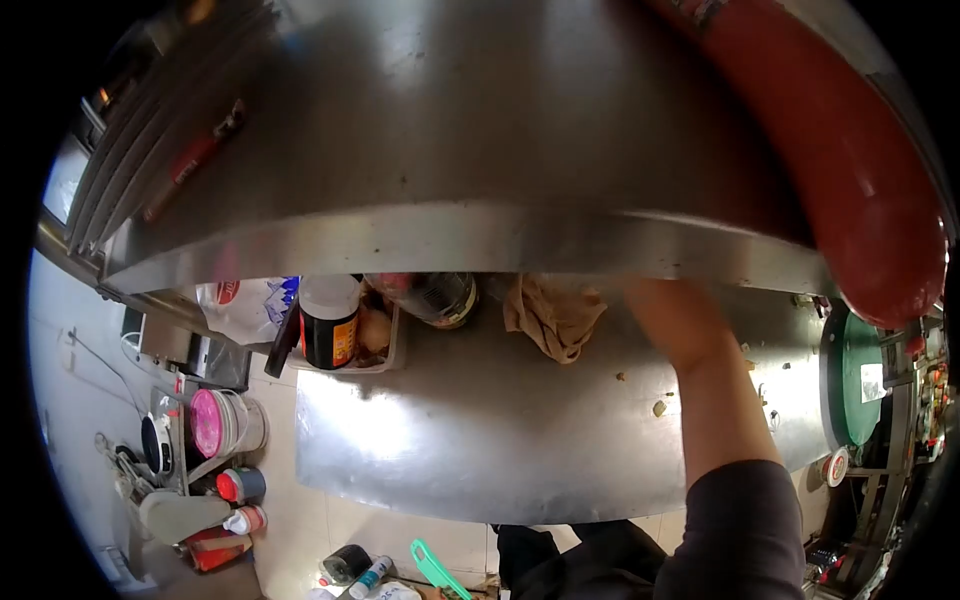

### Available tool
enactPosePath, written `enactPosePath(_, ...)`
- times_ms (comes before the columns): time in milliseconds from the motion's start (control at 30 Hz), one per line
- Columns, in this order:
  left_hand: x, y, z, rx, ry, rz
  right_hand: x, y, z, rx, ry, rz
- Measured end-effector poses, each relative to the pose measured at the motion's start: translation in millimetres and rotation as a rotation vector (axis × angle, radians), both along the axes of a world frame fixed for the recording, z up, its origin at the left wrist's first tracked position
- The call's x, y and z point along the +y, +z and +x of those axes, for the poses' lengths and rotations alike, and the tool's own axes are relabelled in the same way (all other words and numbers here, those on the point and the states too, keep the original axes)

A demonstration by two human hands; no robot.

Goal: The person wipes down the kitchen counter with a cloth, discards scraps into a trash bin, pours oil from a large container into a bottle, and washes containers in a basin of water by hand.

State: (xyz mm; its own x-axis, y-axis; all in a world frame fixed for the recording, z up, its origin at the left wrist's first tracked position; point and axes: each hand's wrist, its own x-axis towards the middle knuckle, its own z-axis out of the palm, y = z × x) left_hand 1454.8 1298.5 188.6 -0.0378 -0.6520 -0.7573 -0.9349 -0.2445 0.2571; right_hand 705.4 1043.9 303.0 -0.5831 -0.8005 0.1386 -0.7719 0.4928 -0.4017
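Observation:
My right hand point(665, 305) reaches in under the steel shelf point(480, 240). Its fingers are hidden behind the shelf's front edge, so whether they hold anything does not show. Just left of it a crumpled tan cloth point(555, 322) lies on the steel table point(500, 430). A dark jar with a white lid and orange label point(330, 325) stands at a pale plastic tub point(385, 362) farther left. Beside the tub lies a dark, clear-sided bottle or jar point(445, 300), partly covered by the shelf. Small crumbs point(659, 408) are scattered near my forearm. My left hand is out of view.
A large red cylinder point(850, 150) hangs over the shelf's right end. A green round object point(855, 380) stands at the table's right. On the floor at left are a pink-topped bucket point(215, 422) and several containers. A red pen-like object point(195, 160) lies on the shelf.

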Motion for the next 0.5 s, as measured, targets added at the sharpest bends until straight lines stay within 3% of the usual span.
enactPosePath(67,-29,56,-49,-0.036,0.087,-0.043,0,5,-9,-0.037,-0.056,0.006)
enactPosePath(133,-33,65,-57,0.033,0.192,-0.082,2,15,-31,-0.075,-0.123,0.014)
enactPosePath(233,-50,107,-77,0.404,0.358,0.021,-7,7,-19,-0.044,-0.095,0.022)
enactPosePath(400,-94,194,-162,0.762,0.048,-0.312,-13,-4,16,0.022,-0.007,-0.035)
enactPosePath(500,-147,209,-219,0.687,-0.334,-0.498,9,10,-10,-0.021,-0.101,-0.065)
